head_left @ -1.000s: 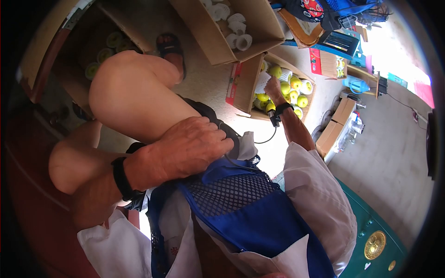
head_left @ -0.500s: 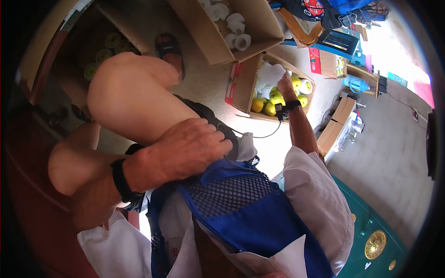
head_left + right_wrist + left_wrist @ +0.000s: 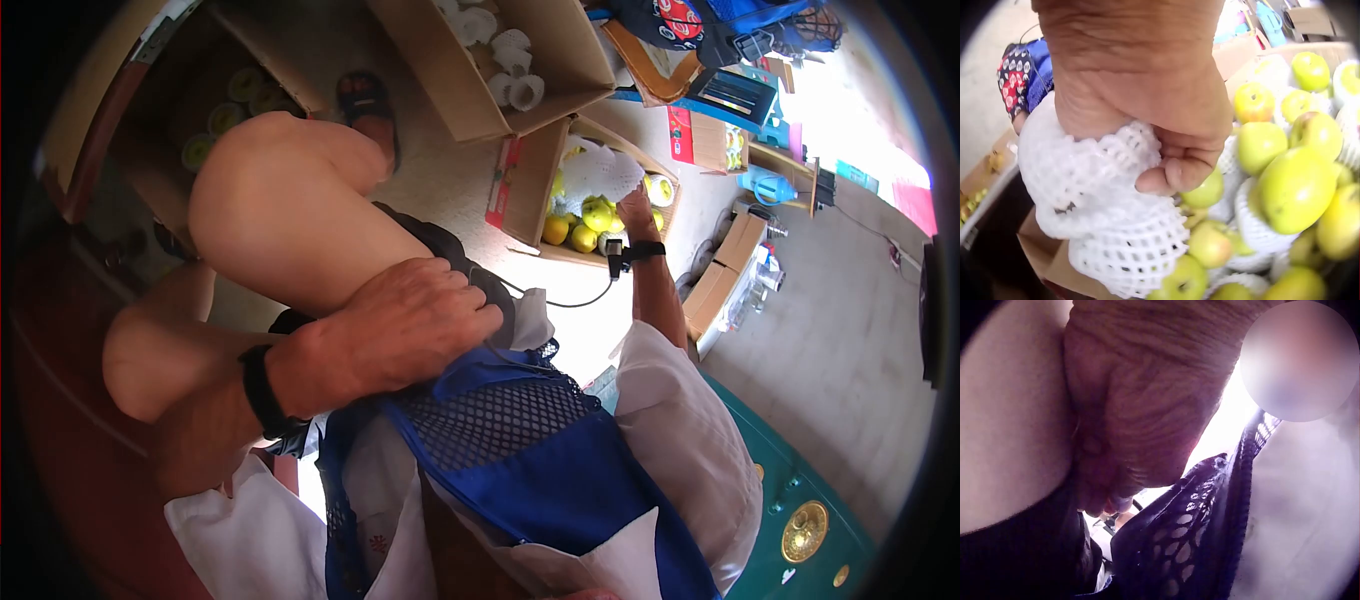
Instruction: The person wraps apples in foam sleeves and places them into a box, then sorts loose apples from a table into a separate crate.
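Observation:
My right hand (image 3: pixel 1147 100) grips a bunch of white foam fruit nets (image 3: pixel 1110 194), its fingers curled at their edge. The nets hang over a carton (image 3: pixel 530 195) of yellow-green apples (image 3: pixel 1297 187); several of these are bare and others sit in foam nets. In the head view the right hand (image 3: pixel 637 205) is at the carton's right part, and the nets (image 3: pixel 605 172) spread left of it across the fruit. My left hand (image 3: pixel 410 315) rests on the thigh at the hem of the dark shorts, fingers loosely bent and holding nothing.
Behind the apple carton stands a larger carton (image 3: pixel 440 75) with more white foam nets (image 3: pixel 515 70). A carton (image 3: pixel 270 40) of netted fruit lies at the far left, beyond the knees. Another person's patterned clothing (image 3: pixel 690 25) and a blue jug (image 3: pixel 768 183) are at the back right.
My right hand has moved rightward across the carton, bringing the foam nets over the apples. The left hand has stayed on the thigh.

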Demonstrator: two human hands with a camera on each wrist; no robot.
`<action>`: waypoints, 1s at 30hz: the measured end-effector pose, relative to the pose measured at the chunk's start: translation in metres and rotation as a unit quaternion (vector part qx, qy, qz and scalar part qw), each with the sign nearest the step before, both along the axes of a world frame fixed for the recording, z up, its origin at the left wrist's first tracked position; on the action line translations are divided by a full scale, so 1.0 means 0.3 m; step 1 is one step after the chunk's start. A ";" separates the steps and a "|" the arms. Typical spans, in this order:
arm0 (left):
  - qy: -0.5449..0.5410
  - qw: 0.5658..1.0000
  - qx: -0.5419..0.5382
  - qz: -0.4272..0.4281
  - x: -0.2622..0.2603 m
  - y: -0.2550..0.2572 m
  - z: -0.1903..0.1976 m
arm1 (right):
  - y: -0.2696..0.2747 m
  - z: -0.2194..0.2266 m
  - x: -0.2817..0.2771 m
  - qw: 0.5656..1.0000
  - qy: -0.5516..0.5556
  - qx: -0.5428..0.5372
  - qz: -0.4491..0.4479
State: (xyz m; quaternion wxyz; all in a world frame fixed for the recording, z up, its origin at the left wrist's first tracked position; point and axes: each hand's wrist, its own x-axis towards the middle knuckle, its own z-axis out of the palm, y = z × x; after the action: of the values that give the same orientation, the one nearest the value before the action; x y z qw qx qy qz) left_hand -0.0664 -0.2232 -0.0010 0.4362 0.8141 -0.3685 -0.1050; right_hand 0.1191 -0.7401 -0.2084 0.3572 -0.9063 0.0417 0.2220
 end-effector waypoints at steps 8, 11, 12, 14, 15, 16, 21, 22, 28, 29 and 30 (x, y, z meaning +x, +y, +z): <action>-0.016 1.000 0.005 -0.006 -0.002 0.000 -0.008 | -0.040 0.162 -0.055 0.989 0.056 0.106 -0.083; -0.002 1.000 0.003 -0.013 -0.003 0.001 -0.004 | 0.028 0.217 -0.021 0.986 0.019 0.150 -0.066; -0.002 1.000 0.004 -0.013 -0.008 -0.001 -0.004 | 0.076 0.234 0.006 0.988 -0.009 0.151 -0.033; -0.008 1.000 0.008 -0.011 -0.005 -0.003 -0.001 | 0.184 0.274 0.084 0.967 -0.162 0.019 0.196; -0.007 1.000 0.009 -0.012 -0.003 -0.002 0.000 | 0.255 0.295 0.141 0.897 -0.289 -0.086 0.324; -0.006 1.000 0.010 -0.011 -0.003 -0.001 0.002 | 0.325 0.290 0.211 0.830 -0.360 -0.143 0.402; 0.006 1.000 0.011 -0.008 -0.003 0.007 0.003 | 0.664 0.123 0.475 0.991 0.011 0.134 0.010; 0.008 1.000 0.009 -0.007 -0.004 0.008 0.002 | 0.737 0.160 0.529 0.993 0.078 -0.004 0.086; 0.004 1.000 0.002 0.016 -0.009 0.021 0.006 | 0.739 0.104 0.686 0.964 0.014 -0.088 0.251; 0.001 1.000 0.002 0.018 -0.007 0.023 0.008 | 0.749 0.178 0.651 0.976 0.021 -0.062 0.210; 0.002 1.000 0.001 0.013 -0.007 0.022 0.006 | 0.754 0.244 0.616 0.985 0.025 -0.037 0.167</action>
State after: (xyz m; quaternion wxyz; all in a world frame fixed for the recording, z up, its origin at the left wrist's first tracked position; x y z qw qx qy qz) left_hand -0.0684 -0.2167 0.0009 0.4375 0.8188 -0.3576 -0.1011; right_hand 0.3037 -0.5137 -0.1353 0.2805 -0.9071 -0.0938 0.2993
